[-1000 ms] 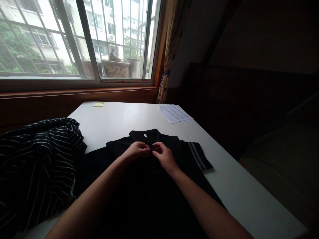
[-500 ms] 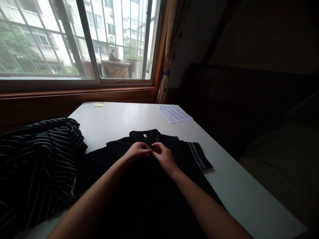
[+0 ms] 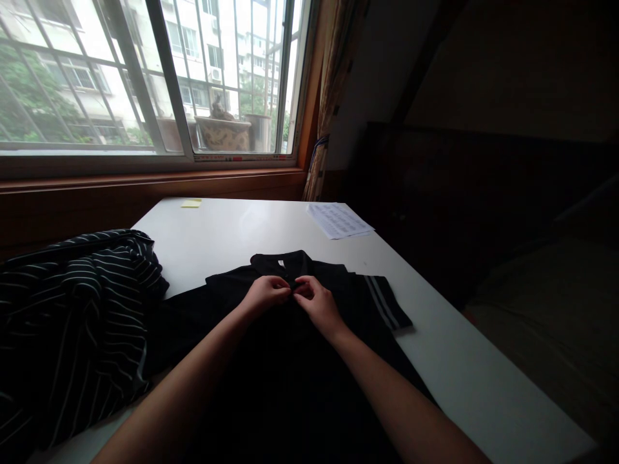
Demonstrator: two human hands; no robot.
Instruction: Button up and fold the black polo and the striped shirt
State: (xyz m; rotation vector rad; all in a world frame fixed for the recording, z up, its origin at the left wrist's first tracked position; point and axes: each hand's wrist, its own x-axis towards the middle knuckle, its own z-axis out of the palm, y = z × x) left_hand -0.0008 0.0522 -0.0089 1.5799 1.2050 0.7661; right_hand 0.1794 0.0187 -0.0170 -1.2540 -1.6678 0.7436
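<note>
A black collared shirt (image 3: 290,361) lies spread on the white table (image 3: 227,232), its collar toward the window and a small white label inside the neck. Two grey stripes run across the cuff of its right-hand sleeve. Just below the collar, my left hand (image 3: 267,293) pinches the shirt's front with thumb and fingers. My right hand (image 3: 316,303) pinches the cloth right beside it, the fingertips almost meeting. Whatever small part sits between the fingertips is hidden by them and by the dark fabric.
A heap of black cloth with white stripes (image 3: 106,303) lies on the left of the table. Printed sheets (image 3: 341,220) rest near the far right edge, and a yellow note (image 3: 191,203) at the far left. Behind stand a barred window (image 3: 232,77) and a tied curtain (image 3: 319,161).
Both hands stay at the neck of the shirt. The fingertips have shifted very slightly, and the left fingers sit a little more to the left. The shirt has not visibly moved.
</note>
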